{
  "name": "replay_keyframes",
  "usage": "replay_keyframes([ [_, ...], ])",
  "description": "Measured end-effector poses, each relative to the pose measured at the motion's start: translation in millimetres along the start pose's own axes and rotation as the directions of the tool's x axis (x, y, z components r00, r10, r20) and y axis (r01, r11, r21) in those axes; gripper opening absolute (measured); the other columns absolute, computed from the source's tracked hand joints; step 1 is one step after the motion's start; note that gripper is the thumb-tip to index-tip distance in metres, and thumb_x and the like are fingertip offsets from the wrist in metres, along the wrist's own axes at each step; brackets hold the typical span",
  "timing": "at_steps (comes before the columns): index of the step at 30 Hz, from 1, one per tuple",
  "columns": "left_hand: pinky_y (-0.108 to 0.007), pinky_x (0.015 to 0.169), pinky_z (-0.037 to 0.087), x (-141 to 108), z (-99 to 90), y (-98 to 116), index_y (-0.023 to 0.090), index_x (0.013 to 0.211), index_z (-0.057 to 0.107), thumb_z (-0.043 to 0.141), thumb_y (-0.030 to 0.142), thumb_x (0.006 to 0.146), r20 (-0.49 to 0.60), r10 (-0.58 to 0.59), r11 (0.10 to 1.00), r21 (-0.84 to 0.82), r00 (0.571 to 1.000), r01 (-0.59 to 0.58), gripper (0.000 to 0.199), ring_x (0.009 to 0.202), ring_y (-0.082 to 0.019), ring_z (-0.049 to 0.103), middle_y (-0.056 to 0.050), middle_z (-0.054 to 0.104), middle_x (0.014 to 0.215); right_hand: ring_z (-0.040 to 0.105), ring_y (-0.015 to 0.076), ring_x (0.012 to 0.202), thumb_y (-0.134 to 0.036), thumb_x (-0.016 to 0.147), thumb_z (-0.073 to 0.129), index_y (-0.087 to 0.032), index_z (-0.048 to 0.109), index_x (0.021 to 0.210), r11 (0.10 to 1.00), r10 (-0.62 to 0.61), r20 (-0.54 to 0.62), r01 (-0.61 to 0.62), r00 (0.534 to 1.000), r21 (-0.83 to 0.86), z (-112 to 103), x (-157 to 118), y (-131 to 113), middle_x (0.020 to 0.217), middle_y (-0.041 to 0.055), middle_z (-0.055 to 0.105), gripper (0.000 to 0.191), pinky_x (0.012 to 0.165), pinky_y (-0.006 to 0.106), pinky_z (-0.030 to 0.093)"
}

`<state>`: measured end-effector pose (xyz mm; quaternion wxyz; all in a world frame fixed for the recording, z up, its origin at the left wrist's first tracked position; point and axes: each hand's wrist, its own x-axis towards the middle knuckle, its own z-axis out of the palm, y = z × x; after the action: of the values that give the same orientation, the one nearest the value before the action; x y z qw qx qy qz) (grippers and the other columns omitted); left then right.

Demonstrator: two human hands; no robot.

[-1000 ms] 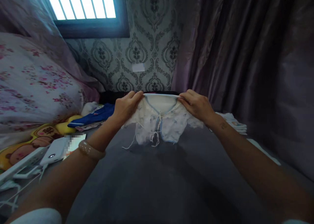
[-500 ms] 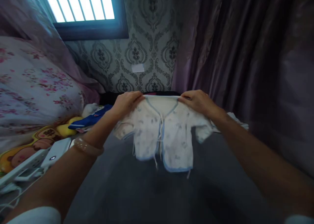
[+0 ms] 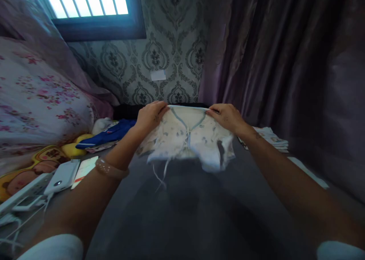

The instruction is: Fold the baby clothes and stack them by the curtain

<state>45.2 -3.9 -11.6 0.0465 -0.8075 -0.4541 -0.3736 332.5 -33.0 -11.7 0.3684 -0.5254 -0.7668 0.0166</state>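
A small white baby shirt (image 3: 176, 136) with blue edging, a faint print and tie strings hangs in the air between my hands, above the grey surface (image 3: 182, 214). My left hand (image 3: 151, 115) pinches it at one shoulder beside the neckline. At the other shoulder, my right hand (image 3: 226, 117) grips it the same way. The collar edge is stretched straight between them. The lower part of the shirt is swung up and blurred, its strings trailing at the left. Parts of the sleeves are hidden behind my hands.
Folded white clothes (image 3: 273, 138) lie at the right, behind my forearm. On the left are a blue garment (image 3: 107, 134), a yellow plush toy (image 3: 74, 148), a white power bank (image 3: 62, 176) and a power strip with cables (image 3: 27, 193). A patterned wall (image 3: 171, 54) stands behind.
The shirt's lower part has swung upward and away, where before it hung down flat. Both hands keep their hold and are slightly higher in view.
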Motion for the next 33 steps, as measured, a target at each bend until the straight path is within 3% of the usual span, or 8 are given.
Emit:
replay_keyframes([
  [2,-0.026,0.067,0.045,0,1.1,4,0.017,0.093,0.066,0.044,0.045,0.090,-0.037,0.022,0.999,-0.025,0.999,-0.023,0.036,0.085,-0.019,0.059,-0.007,0.064,0.088,0.058,0.0159,0.072,-0.048,0.083,0.056,-0.017,0.074,0.088,0.998,-0.012,0.081,0.008,0.997,0.055,1,-1,-5,0.078,0.0056,0.068,0.036,0.059,0.025,0.040],
  [4,-0.025,0.065,0.046,-1,-5.7,2,0.017,0.091,0.068,0.046,0.047,0.088,0.194,0.060,0.982,-0.188,0.979,-0.023,0.037,0.079,-0.018,0.060,-0.007,0.066,0.084,0.059,0.0147,0.069,-0.053,0.078,0.060,-0.018,0.074,0.086,0.980,-0.055,0.365,-0.020,0.929,0.199,-7,-2,-8,0.075,0.0042,0.068,0.039,0.058,0.025,0.041],
  [6,-0.025,0.062,0.045,-2,-13.5,-5,0.017,0.089,0.069,0.052,0.048,0.084,0.458,0.129,0.941,-0.336,0.880,0.036,0.036,0.072,-0.016,0.060,-0.005,0.066,0.079,0.059,0.0142,0.067,-0.055,0.073,0.064,-0.019,0.075,0.086,0.954,-0.093,0.549,-0.083,0.830,0.287,-14,-3,-6,0.075,0.0033,0.069,0.040,0.058,0.025,0.043],
  [9,-0.023,0.057,0.043,-1,-12.7,-15,0.015,0.084,0.070,0.057,0.048,0.079,0.469,0.101,0.933,-0.350,0.877,0.080,0.035,0.066,-0.015,0.058,-0.003,0.065,0.072,0.059,0.0143,0.065,-0.055,0.072,0.065,-0.018,0.074,0.085,0.955,-0.011,0.390,-0.105,0.921,0.276,-12,2,3,0.072,0.0027,0.068,0.041,0.057,0.025,0.043],
  [13,-0.021,0.053,0.040,4,6.0,-11,0.014,0.084,0.069,0.053,0.048,0.082,0.046,-0.045,0.953,-0.297,0.998,0.056,0.037,0.063,-0.013,0.054,-0.001,0.060,0.066,0.060,0.0157,0.068,-0.056,0.073,0.064,-0.017,0.074,0.087,0.949,0.033,0.168,-0.084,0.985,0.305,0,8,8,0.075,0.0035,0.068,0.042,0.057,0.025,0.044],
  [16,-0.020,0.052,0.041,6,13.3,-3,0.015,0.090,0.068,0.053,0.049,0.082,0.155,-0.024,0.885,-0.456,0.988,0.094,0.038,0.061,-0.012,0.054,-0.001,0.062,0.068,0.061,0.0161,0.069,-0.058,0.072,0.065,-0.018,0.074,0.088,0.919,0.010,0.292,-0.123,0.956,0.374,-2,9,6,0.077,0.0041,0.069,0.044,0.058,0.025,0.045],
  [25,-0.022,0.055,0.046,8,19.5,-5,0.014,0.086,0.067,0.065,0.049,0.075,0.343,-0.069,0.685,-0.666,0.937,0.294,0.036,0.061,-0.011,0.057,-0.002,0.064,0.072,0.055,0.0124,0.060,-0.056,0.069,0.067,-0.017,0.074,0.080,0.942,0.054,0.254,-0.134,0.966,0.309,-6,11,9,0.066,0.0019,0.065,0.041,0.052,0.024,0.040],
  [33,-0.021,0.053,0.043,13,35.9,-12,0.016,0.088,0.061,0.058,0.052,0.079,0.222,-0.126,0.704,-0.667,0.967,0.244,0.037,0.058,-0.010,0.053,0.001,0.059,0.069,0.052,0.0110,0.056,-0.056,0.070,0.066,-0.015,0.072,0.083,0.921,0.064,0.210,-0.139,0.976,0.363,-5,10,8,0.066,0.0020,0.064,0.043,0.050,0.023,0.038],
])
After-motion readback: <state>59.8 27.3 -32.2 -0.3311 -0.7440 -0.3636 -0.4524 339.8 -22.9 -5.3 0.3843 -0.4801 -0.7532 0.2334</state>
